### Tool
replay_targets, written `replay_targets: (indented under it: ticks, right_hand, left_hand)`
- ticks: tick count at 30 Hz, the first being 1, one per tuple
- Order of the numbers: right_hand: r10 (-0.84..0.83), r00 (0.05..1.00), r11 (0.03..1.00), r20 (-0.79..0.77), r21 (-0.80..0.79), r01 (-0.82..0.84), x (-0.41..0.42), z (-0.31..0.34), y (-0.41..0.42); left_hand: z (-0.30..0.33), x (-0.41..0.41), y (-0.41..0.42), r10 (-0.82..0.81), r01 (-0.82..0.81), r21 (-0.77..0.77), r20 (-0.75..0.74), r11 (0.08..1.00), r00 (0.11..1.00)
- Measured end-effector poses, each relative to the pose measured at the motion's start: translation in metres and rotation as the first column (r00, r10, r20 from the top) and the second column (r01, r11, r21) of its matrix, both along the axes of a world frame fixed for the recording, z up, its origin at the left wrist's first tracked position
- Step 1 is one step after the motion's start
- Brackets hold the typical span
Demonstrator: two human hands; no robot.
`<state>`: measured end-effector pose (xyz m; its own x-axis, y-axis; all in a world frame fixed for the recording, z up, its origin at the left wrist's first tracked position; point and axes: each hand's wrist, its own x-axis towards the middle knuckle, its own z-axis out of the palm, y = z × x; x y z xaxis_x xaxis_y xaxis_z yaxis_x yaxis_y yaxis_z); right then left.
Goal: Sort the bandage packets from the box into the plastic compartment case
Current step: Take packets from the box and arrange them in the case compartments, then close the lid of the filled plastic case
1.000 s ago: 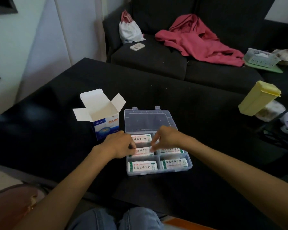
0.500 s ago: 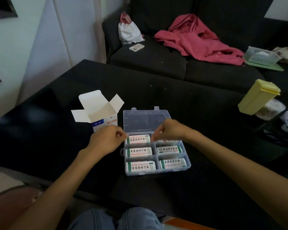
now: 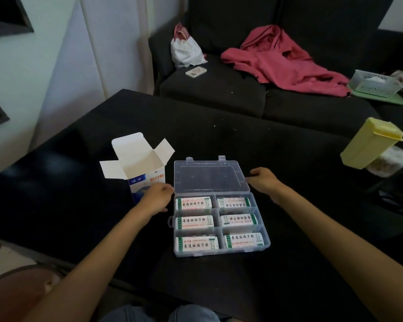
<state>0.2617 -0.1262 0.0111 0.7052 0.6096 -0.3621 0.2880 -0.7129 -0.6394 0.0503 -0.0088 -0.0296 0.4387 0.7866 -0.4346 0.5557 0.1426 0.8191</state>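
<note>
1. A clear plastic case with six little rooms [image 3: 219, 225] lies on a black table [image 3: 219, 140], with its see-through lid [image 3: 209, 176] flipped open and lying flat behind it.
2. Each of the six rooms holds one white bandage packet with green ends [image 3: 194, 203]. They sit in two rows of three, and thin plastic walls stand between them.
3. The left hand [image 3: 157, 198] rests at the left edge, right where the lid meets the case. Its fingers are curled in and loose, and they hold nothing I can see.
4. The right hand [image 3: 263, 181] is at the right edge of the lid. Its fingers are bent toward the rim, and I cannot tell if they pinch it.
5. A white and blue cardboard box [image 3: 142, 173] stands just left of the lid, behind the left hand, with its top flaps wide open.
6. A tall yellow plastic tub [image 3: 370, 142] leans far off to the right, well apart from the case.
7. The table is bare in front of the case and behind the lid, up to its far edge.
</note>
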Motion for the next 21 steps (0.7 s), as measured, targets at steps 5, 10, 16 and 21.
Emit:
replay_targets:
  ticks: [5, 10, 16, 21]
  right_hand:
    - [-0.061, 0.972, 0.997, -0.225, 0.023, 0.068, 0.001, -0.010, -0.002]
    - [-0.101, 0.953, 0.986, -0.286, 0.096, 0.133, 0.012, -0.021, 0.001]
    - [-0.157, 0.922, 0.969, -0.354, 0.125, 0.213, 0.031, -0.030, -0.003]
    - [-0.122, 0.877, 0.948, -0.464, 0.206, 0.241, 0.041, -0.025, -0.014]
  left_hand:
    - [-0.002, 0.011, 0.003, 0.184, -0.162, -0.177, 0.114, 0.971, 0.976]
    - [-0.006, 0.020, 0.004, 0.190, -0.162, -0.192, 0.143, 0.968, 0.971]
    - [-0.006, 0.031, 0.010, 0.132, -0.093, -0.233, 0.159, 0.968, 0.978]
    - [-0.005, 0.029, 0.014, 0.113, -0.047, -0.258, 0.248, 0.965, 0.962]
